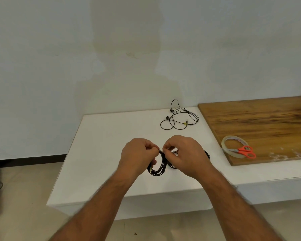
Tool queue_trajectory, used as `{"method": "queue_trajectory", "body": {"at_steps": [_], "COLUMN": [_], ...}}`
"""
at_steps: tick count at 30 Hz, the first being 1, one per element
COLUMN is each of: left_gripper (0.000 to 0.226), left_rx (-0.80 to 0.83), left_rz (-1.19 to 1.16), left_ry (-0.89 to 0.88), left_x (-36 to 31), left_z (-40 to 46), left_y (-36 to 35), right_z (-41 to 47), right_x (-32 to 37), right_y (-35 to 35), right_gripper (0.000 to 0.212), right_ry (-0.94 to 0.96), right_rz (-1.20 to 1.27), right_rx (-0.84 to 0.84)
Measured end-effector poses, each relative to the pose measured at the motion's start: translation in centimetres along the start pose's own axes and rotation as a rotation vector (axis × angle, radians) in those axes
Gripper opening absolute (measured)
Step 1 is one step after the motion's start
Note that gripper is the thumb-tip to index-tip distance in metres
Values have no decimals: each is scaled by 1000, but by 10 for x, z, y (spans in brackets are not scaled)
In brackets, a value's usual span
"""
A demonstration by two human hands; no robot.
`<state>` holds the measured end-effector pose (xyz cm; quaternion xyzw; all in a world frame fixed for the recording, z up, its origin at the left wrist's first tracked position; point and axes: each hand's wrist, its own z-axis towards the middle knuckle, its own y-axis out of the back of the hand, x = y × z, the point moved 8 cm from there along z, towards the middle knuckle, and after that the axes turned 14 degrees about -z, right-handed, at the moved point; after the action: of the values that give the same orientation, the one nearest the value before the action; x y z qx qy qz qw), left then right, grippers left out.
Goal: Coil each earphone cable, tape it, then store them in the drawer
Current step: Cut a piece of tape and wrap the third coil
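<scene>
Left hand (137,156): fingers and thumb are curling closed, the grip pinching the top of the coiled earphone cable (157,168) just above the white table (102,153).
Right hand (184,153): fingertips are closing in a pinch on the same bundle, meeting the left hand's fingertips at its top; whether a strip of tape is sitting between them is too small to tell.
Coiled cable: it is hanging as a tight black loop between the two hands, near the front middle of the table. More dark cable is showing under and behind the right hand; whether it belongs to this bundle or is a separate one I cannot tell.
Loose earphones (179,117): they are lying uncoiled in open loops at the back of the table, well apart from the hands.
Tape roll (233,145): it is sitting on the wooden board (268,122) to the right, with the orange scissors (245,151) lying across it.
Drawer: none is showing in this view.
Progress: one cable is looking coiled and is, by my judgement, being fastened or held for taping.
Remaining: the loose set is waiting to be coiled and taped, and storing is not yet started.
</scene>
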<state>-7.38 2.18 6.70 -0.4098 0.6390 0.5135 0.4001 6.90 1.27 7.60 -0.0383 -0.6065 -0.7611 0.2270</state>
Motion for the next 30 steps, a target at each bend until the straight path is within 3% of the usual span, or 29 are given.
{"method": "queue_trajectory", "body": {"at_steps": [14, 23, 30], "left_gripper": [20, 18, 17], "left_rx": [118, 244, 268], "left_rz": [315, 427, 561], "left_ry": [-77, -298, -453], "left_x": [-4, -21, -32], "left_z": [-3, -8, -14], "left_y": [-17, -24, -28], "right_z": [1, -3, -6], "right_x": [-22, -37, -38], "right_y": [-10, -11, -21], "right_gripper": [11, 6, 6], "right_ry": [-161, -237, -225], "right_rz": [99, 497, 644], "right_rx": [165, 305, 404]}}
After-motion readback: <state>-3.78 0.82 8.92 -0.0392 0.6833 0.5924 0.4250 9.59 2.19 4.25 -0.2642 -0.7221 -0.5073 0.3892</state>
